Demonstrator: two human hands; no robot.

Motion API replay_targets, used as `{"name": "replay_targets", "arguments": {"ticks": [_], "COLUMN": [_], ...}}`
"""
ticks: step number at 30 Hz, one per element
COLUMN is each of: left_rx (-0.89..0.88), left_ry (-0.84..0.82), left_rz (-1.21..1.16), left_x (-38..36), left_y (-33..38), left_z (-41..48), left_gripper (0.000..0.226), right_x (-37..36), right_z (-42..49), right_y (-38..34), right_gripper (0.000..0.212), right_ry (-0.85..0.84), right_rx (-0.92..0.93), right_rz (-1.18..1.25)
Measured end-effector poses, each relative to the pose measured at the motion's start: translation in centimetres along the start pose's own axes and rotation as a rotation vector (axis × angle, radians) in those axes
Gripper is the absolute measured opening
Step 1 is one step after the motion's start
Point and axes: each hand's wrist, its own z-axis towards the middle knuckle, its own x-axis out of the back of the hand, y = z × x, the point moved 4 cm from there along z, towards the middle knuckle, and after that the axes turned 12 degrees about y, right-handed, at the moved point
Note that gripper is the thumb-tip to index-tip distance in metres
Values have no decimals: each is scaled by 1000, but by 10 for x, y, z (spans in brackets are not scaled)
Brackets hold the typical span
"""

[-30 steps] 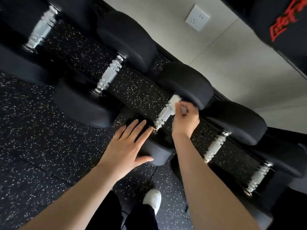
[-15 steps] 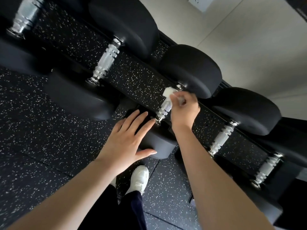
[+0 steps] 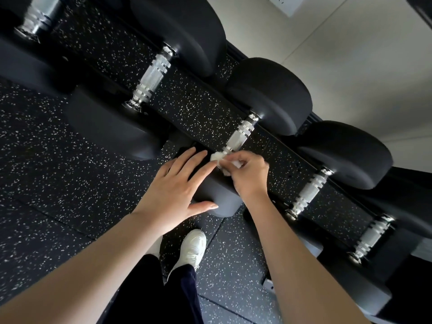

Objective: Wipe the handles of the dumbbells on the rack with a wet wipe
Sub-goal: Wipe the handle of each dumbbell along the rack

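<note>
Obs.: right hand (image 3: 250,176) pinches the wet wipe (image 3: 216,157) between thumb and curled fingers. The wipe is bunched into a small white wad and sits at the near end of the handle (image 3: 240,134), just where the handle meets the near head (image 3: 217,197) of the dumbbell. Left hand (image 3: 177,190) lies flat on that head, fingers straight and slightly spread, gripping nothing. The dumbbell rests on the rack (image 3: 278,148). Other handles lie on either side, one to the left (image 3: 154,73) and one to the right (image 3: 308,192).

Handling, judged: the wipe is light, limp and damp, so it folds to any shape and probably slides less well when wadded. The handle is stiff metal, knurled and ringed, and its texture may snag or fray the wipe. The dumbbell looks heavy and unlikely to shift, and the flat left palm should be steadying enough.

Grip note: the wipe is best held wrapped round the handle's girth and drawn along it, not dabbed from one side.
</note>
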Motion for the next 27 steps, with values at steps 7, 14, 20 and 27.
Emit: {"name": "replay_targets", "arguments": {"ticks": [7, 14, 20, 27], "left_rx": [5, 9, -4, -6], "left_ry": [-10, -9, 2, -2], "left_rz": [-8, 5, 6, 6], "left_x": [2, 1, 1, 2], "left_y": [1, 2, 3, 2], "left_z": [0, -1, 0, 0], "left_gripper": [75, 77, 76, 76], "right_x": [5, 1, 3, 6], "right_z": [-3, -3, 10, 23], "right_y": [18, 25, 25, 16], "right_gripper": [8, 7, 8, 17], "right_ry": [-5, 140, 288, 380], "right_rx": [-137, -241, -317, -256], "right_rz": [54, 252, 384, 433]}}
